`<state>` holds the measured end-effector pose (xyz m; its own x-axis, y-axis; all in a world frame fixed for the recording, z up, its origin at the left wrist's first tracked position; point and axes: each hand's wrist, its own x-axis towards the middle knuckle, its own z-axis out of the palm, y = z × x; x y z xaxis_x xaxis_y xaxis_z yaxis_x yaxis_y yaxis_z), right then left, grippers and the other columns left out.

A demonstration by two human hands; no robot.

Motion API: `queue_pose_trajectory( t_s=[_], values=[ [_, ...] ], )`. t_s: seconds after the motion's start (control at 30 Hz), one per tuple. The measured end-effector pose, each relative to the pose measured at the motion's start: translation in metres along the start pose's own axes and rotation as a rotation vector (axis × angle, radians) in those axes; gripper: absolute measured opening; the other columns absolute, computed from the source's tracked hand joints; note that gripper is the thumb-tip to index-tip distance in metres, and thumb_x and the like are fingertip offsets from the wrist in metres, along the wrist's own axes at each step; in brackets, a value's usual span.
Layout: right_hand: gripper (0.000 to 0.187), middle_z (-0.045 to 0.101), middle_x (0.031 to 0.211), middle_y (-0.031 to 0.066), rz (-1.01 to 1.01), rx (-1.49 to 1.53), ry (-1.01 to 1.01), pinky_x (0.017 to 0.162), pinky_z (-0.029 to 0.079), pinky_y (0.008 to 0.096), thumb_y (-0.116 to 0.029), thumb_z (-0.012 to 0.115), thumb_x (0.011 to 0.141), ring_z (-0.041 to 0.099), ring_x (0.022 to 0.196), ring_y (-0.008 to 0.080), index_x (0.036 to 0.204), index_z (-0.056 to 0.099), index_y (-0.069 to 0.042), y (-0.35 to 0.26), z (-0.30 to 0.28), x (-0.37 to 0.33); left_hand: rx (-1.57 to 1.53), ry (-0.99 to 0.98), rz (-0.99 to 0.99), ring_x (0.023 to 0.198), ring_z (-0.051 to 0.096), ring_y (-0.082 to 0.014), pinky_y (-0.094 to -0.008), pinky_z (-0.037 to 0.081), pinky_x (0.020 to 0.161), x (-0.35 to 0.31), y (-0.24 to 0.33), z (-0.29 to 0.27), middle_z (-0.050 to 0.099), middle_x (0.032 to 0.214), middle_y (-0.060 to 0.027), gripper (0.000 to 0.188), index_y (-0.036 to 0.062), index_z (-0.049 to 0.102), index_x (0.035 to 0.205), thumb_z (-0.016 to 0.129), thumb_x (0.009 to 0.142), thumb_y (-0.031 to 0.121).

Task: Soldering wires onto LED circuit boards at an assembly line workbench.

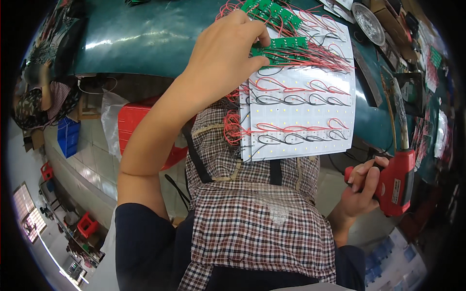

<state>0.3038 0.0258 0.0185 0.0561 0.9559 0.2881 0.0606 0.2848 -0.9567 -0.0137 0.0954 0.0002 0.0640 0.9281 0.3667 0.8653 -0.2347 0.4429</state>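
My left hand (225,51) reaches over the white panels, its thumb and fingers closed on the left end of a green circuit board strip (291,43). Red wires (320,59) fan out from that strip to the right. Beneath lie stacked white LED panels (301,116), with rows of looped red and black wires along them; their near edge overhangs my lap. More green boards (272,13) rest at the panels' far edge. At the right, my right hand (361,189) grips a red soldering gun (395,186), its long tip pointing away from me, beside the panels and apart from them.
The green tabletop (141,39) carries a dark metal bar (367,75), a round metal dish (369,24) and clutter along its right side. A red plastic stool (133,123) stands left of my legs. Another person (43,97) sits at the far left.
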Motion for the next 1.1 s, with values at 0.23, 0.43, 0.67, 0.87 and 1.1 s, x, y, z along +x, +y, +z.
queue_pose_trajectory(
  t_s=[0.23, 0.43, 0.67, 0.87, 1.1],
  values=[
    [0.029, 0.054, 0.068, 0.0067, 0.027, -0.058, 0.034, 0.043, 0.035, 0.0213, -0.009, 0.054, 0.094, 0.033, 0.044, 0.0052, 0.118, 0.049, 0.006, -0.003, 0.006, -0.003, -0.026, -0.22, 0.009, 0.077, 0.061, -0.0209, -0.0336, 0.049, 0.069, 0.021, -0.005, 0.013, 0.06, 0.082, -0.0061, 0.019, 0.0053, 0.066, 0.092, 0.076, 0.081, 0.016],
    [0.028, 0.052, 0.067, 0.006, 0.04, -0.048, 0.036, 0.043, 0.035, 0.0218, -0.01, 0.054, 0.095, 0.033, 0.044, 0.0057, 0.117, 0.049, 0.006, -0.004, 0.008, -0.005, -0.022, -0.374, 0.179, 0.083, 0.066, -0.0323, -0.0437, 0.052, 0.072, 0.037, -0.023, 0.022, 0.064, 0.088, -0.0136, 0.019, 0.0019, 0.066, 0.085, 0.067, 0.087, 0.021],
    [0.026, 0.058, 0.078, 0.0103, 0.063, 0.032, -0.033, 0.047, 0.038, 0.0228, -0.005, 0.053, 0.094, 0.033, 0.045, 0.0055, 0.118, 0.052, 0.005, 0.002, 0.008, -0.008, -0.02, -0.02, 0.325, 0.079, 0.065, -0.0303, -0.0397, 0.051, 0.069, 0.023, -0.03, 0.04, 0.064, 0.084, -0.0133, 0.021, -0.0001, 0.061, 0.085, 0.065, 0.091, 0.02],
    [0.026, 0.058, 0.078, 0.0093, 0.077, 0.063, -0.073, 0.047, 0.039, 0.0227, -0.007, 0.053, 0.095, 0.035, 0.046, 0.0058, 0.119, 0.052, 0.005, 0.002, 0.014, -0.013, -0.008, 0.081, 0.235, 0.07, 0.066, -0.0249, -0.0342, 0.052, 0.063, 0.02, -0.016, 0.029, 0.066, 0.085, -0.0182, 0.016, -0.0027, 0.057, 0.101, 0.061, 0.09, 0.009],
    [0.03, 0.057, 0.079, 0.0098, 0.151, 0.051, -0.091, 0.048, 0.039, 0.0231, -0.009, 0.054, 0.096, 0.035, 0.046, 0.0058, 0.122, 0.05, 0.004, 0.0, 0.018, -0.021, -1.025, -0.077, -0.439, 0.079, 0.068, -0.015, -0.0271, 0.054, 0.064, 0.023, -0.005, 0.001, 0.068, 0.096, -0.0114, 0.014, -0.0016, 0.056, 0.105, 0.058, 0.098, 0.01]
  ],
)
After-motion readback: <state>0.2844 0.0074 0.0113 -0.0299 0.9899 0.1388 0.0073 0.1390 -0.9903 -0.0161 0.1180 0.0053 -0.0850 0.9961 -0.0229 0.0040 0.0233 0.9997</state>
